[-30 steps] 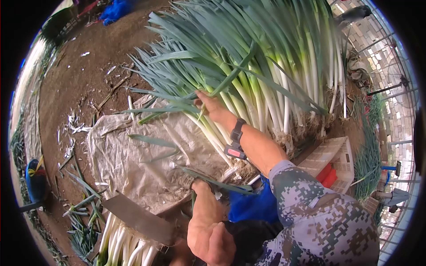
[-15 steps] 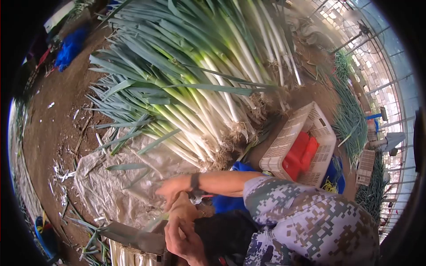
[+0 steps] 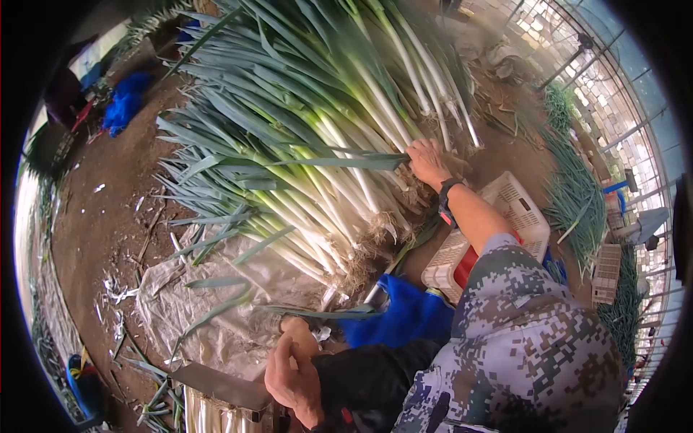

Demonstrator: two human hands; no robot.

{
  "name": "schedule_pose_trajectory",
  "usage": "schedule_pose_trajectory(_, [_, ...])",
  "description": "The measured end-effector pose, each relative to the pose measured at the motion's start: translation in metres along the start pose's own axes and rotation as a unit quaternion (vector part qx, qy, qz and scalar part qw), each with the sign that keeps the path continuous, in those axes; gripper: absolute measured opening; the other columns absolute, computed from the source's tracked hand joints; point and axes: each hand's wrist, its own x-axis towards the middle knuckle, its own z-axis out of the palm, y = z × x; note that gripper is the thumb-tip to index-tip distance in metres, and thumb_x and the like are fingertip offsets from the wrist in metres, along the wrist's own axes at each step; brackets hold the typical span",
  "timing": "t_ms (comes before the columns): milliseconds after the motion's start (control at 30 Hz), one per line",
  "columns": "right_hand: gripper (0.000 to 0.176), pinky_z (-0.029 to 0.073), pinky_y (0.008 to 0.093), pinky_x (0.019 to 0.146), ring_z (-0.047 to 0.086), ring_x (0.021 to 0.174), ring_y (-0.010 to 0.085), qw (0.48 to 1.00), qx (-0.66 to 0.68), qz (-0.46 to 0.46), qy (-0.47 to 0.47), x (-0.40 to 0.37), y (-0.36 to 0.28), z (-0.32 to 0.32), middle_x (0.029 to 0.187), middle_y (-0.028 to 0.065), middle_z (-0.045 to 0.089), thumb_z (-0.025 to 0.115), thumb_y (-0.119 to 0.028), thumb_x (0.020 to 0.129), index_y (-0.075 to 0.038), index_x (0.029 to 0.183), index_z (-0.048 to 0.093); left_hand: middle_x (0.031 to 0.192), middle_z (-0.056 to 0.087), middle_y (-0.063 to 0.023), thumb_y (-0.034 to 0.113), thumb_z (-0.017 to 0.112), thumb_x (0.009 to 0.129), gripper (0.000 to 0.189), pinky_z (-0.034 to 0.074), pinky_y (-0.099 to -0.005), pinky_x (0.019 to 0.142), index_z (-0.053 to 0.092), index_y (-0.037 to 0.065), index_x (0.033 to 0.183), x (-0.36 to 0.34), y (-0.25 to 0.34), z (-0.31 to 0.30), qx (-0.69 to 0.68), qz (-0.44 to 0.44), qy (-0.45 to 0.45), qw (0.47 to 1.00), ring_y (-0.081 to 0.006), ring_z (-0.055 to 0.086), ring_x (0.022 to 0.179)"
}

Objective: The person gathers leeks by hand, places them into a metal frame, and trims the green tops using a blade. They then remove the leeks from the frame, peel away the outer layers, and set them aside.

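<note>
My right hand point(image 3: 429, 162), with a dark watch on the wrist, is on the white stems of the big pile of leeks point(image 3: 310, 202), near their roots. Its fingers look curled round a leek, partly hidden among the others. My left hand point(image 3: 292, 368) is low in the view beside a grey flat plate point(image 3: 220, 385). Its fingers are bent inward, and anything inside them is hidden. White leek stems point(image 3: 220, 418) stick out below the plate. A loose green leaf point(image 3: 317, 314) lies just above my left hand.
A crumpled plastic sheet point(image 3: 209, 317) covers the ground left of my hands. Blue cloth point(image 3: 404, 314) lies near my black sleeve. A pale slotted crate point(image 3: 534, 214) with something red inside stands under my right forearm. More leeks point(image 3: 577, 195) lie at the right.
My right hand has left the spot beside my left hand and moved up and right to the leek pile. My left hand has stayed nearly in place.
</note>
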Motion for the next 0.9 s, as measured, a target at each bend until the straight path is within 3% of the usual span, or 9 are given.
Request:
schedule_pose_trajectory(100, [0.02,0.046,0.0475,0.094,0.06,0.101,0.0267,0.991,0.075,-0.078,0.072,0.006,-0.024,-0.009,0.1,0.0055,0.061,0.075,-0.017,0.084,-0.008,0.099,0.066,0.089,0.072,-0.0147,0.003,0.068,0.088,0.012,0.054,-0.0392,0.072,0.07,0.003,0.101,0.004,0.001,0.002,-0.004,-0.012,0.008,1.0,-0.0295,0.071,0.079])
schedule_pose_trajectory(233, [0.018,0.05,0.0302,0.049,0.061,0.071,0.021,0.949,0.16,-0.211,0.169,0.011,-0.109,-0.053,0.09,0.0072,0.059,0.069,-0.027,0.093,-0.01,0.092,0.064,0.089,0.072,-0.0149,0.003,0.068,0.089,0.012,0.054,-0.0388,0.071,0.07,0.002,0.101,0.007,0.005,0.004,0.0,-0.017,-0.008,1.0,-0.029,0.071,0.079])
schedule_pose_trajectory(300, [0.018,0.051,0.026,0.048,0.062,0.069,0.0201,0.915,0.199,-0.255,0.24,0.021,-0.158,-0.076,0.086,0.0062,0.059,0.068,-0.028,0.093,-0.01,0.098,0.066,0.089,0.071,-0.015,0.003,0.067,0.089,0.012,0.054,-0.0387,0.071,0.07,0.002,0.101,0.008,0.007,0.004,0.011,-0.021,-0.026,0.999,-0.0289,0.071,0.079])
schedule_pose_trajectory(433, [0.032,0.061,0.0364,0.063,0.069,0.078,0.0243,0.887,0.317,-0.245,0.228,0.075,-0.229,-0.138,0.1,0.0086,0.066,0.077,-0.026,0.086,-0.009,0.111,0.068,0.09,0.071,-0.0151,0.004,0.067,0.09,0.012,0.054,-0.0389,0.072,0.069,0.001,0.101,0.011,0.014,0.007,0.012,-0.029,-0.032,0.999,-0.0291,0.071,0.081])
schedule_pose_trajectory(500, [0.054,0.06,0.0434,0.08,0.07,0.095,0.0317,0.899,0.362,-0.196,0.151,0.112,-0.244,-0.174,0.122,0.0161,0.064,0.08,-0.032,0.082,-0.007,0.126,0.06,0.091,0.072,-0.0151,0.004,0.067,0.089,0.012,0.054,-0.0392,0.072,0.069,0.001,0.101,0.012,0.017,0.014,0.017,-0.03,-0.036,0.999,-0.0295,0.071,0.081])
schedule_pose_trajectory(600, [0.078,0.056,0.0449,0.09,0.062,0.111,0.0353,0.79,0.402,-0.222,0.406,0.165,-0.241,-0.153,0.122,0.0226,0.06,0.081,-0.045,0.081,-0.002,0.136,0.048,0.091,0.072,-0.0145,0.005,0.068,0.089,0.012,0.054,-0.0397,0.072,0.07,0.002,0.1,0.018,0.021,0.012,0.041,-0.03,-0.044,0.998,-0.0299,0.071,0.08])
schedule_pose_trajectory(633, [0.087,0.046,0.0472,0.106,0.054,0.125,0.0389,0.84,0.463,-0.135,0.249,0.159,-0.221,-0.143,0.135,0.0255,0.054,0.082,-0.045,0.079,0.003,0.14,0.042,0.091,0.072,-0.0142,0.005,0.068,0.088,0.012,0.054,-0.0399,0.072,0.07,0.002,0.099,0.02,0.027,0.011,0.039,-0.035,-0.043,0.998,-0.03,0.071,0.08])
schedule_pose_trajectory(767, [0.067,0.047,0.0485,0.1,0.056,0.121,0.0394,0.881,0.364,0.16,0.255,0.131,-0.094,-0.022,0.131,0.0215,0.056,0.08,-0.025,0.083,-0.005,0.137,0.045,0.09,0.072,-0.0127,0.006,0.068,0.088,0.011,0.054,-0.0398,0.071,0.07,0.004,0.099,0.02,0.016,0.012,0.033,-0.043,-0.021,0.998,-0.0298,0.071,0.08])
schedule_pose_trajectory(900, [0.076,0.037,0.0471,0.115,0.047,0.136,0.0421,0.893,0.269,0.336,0.131,0.077,0.031,0.054,0.149,0.0258,0.046,0.067,-0.037,0.091,-0.007,0.153,0.035,0.093,0.074,-0.0133,0.009,0.071,0.089,0.012,0.057,-0.0389,0.073,0.074,0.007,0.101,0.035,0.031,0.002,0.056,0.01,-0.016,0.998,-0.0318,0.071,0.082])
